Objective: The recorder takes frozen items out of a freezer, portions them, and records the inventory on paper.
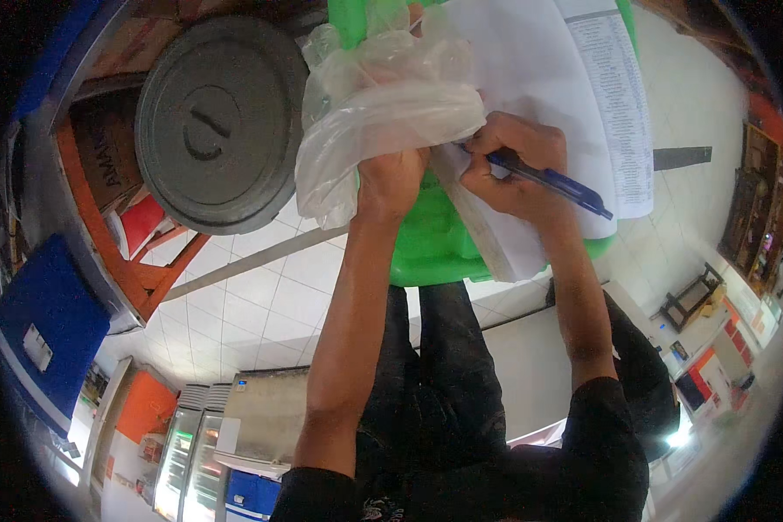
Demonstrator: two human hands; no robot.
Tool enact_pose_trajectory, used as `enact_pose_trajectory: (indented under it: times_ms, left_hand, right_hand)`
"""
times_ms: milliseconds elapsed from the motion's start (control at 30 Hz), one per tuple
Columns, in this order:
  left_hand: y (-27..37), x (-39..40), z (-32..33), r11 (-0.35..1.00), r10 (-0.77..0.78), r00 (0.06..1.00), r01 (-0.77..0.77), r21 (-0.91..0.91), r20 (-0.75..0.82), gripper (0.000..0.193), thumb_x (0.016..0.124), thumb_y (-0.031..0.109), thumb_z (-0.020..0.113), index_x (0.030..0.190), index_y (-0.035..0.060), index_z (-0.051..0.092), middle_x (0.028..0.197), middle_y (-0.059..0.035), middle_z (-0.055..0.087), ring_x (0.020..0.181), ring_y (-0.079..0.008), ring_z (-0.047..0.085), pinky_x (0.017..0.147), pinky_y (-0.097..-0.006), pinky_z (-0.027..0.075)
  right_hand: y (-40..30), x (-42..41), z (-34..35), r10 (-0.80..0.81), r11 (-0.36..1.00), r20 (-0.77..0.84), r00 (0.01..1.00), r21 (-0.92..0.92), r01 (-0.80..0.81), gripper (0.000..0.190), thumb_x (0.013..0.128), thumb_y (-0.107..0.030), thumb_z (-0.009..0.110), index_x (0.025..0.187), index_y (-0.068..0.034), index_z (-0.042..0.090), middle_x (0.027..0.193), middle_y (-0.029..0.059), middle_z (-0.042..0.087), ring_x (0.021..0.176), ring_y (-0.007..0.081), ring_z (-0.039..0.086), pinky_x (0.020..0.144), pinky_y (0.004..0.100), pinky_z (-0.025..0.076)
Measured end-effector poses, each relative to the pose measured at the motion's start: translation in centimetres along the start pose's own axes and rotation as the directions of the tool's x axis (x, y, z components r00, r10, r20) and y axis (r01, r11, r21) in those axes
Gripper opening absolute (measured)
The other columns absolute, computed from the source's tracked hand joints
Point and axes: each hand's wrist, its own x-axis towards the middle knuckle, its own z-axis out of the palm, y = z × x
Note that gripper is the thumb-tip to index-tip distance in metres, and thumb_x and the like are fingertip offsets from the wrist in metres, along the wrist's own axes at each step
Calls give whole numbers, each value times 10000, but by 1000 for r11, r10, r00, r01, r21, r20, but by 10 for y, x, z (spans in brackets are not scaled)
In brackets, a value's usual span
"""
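Observation:
My right hand [519,163] grips a blue ballpoint pen [554,183], its tip end pointing at the edge of a clear plastic bag [398,111]. Beneath that hand lies a large white paper sheet [522,72]. A strip of stiff board or stacked page edges [473,222] shows along its near side. My left hand [395,179] is partly covered by the crumpled bag; its fingers are hidden, so their grip cannot be made out. A printed list [616,98] pokes out on the right. All the papers rest on a green plastic seat or tabletop [430,241].
A round grey lid [222,124] is at the left, beside an orange frame [150,280] and a cardboard box [104,150]. A blue chest [49,333] stands further left. Glass-door refrigerators [192,450] appear at the lower left, beyond white floor tiles [261,280].

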Motion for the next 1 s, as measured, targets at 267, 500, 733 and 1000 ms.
enact_pose_trajectory:
  times_ms: [267,500,733,1000]
  left_hand:
    - [1,1,3,1000,-2,1000,2,12,3,522,952,360,390,1376,58,359,1361,-171,420,1208,-332,447,953,-497,440]
    - [1,5,3,1000,-8,1000,8,27,6,552,945,394,386,1387,66,341,1378,-173,398,1226,-340,427,957,-512,434]
    - [1,5,5,999,-15,1000,14,40,9,583,938,427,382,1398,75,323,1394,-174,377,1245,-348,406,962,-528,428]
    - [1,6,8,998,-20,1000,19,52,8,618,930,465,378,1411,84,303,1414,-176,352,1266,-358,383,968,-545,420]
  right_hand:
    - [-3,1,-2,30,999,6,1000,-19,-30,190,616,-85,696,668,-80,513,626,60,560,552,211,583,536,304,471]
    - [-4,1,-4,72,997,-3,997,7,-72,188,616,-90,691,671,-77,512,638,64,566,556,220,580,536,315,473]
    - [-2,1,-4,39,999,-4,999,23,-39,158,625,-50,663,678,-59,515,629,57,560,538,174,551,523,278,447]
    - [-2,2,-4,6,1000,-19,1000,19,-6,154,633,-19,646,666,-41,497,610,45,535,514,136,510,502,257,413]
